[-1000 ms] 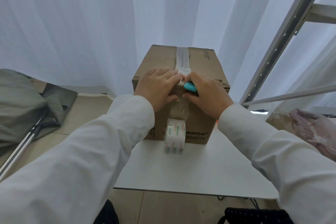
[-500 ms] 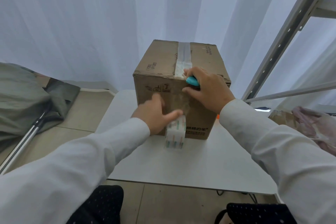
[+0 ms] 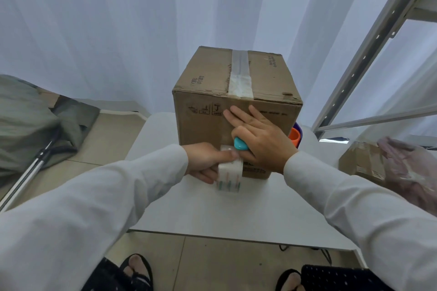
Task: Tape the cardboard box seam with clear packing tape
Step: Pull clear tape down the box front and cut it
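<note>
A brown cardboard box (image 3: 203, 125) stands on a white table (image 3: 236, 215). A strip of clear tape (image 3: 240, 75) runs along its top seam and over the near edge. My left hand (image 3: 205, 163) grips the roll of clear packing tape (image 3: 229, 175) low against the box's front face. My right hand (image 3: 257, 139) lies on the front face with fingers spread upward, and a small teal cutter (image 3: 240, 144) is tucked under its thumb, right above the roll.
White curtains hang behind the box. A metal shelf frame (image 3: 369, 47) rises at the right, with a smaller cardboard box (image 3: 361, 160) and a plastic bag (image 3: 411, 172) below it. Grey fabric and a metal pole (image 3: 30, 172) lie on the floor at left. Something orange (image 3: 294, 136) peeks from behind the box.
My left hand dropped from the box's top edge and took hold of the hanging roll. My right hand slid down the front face from the top edge to just above the roll.
</note>
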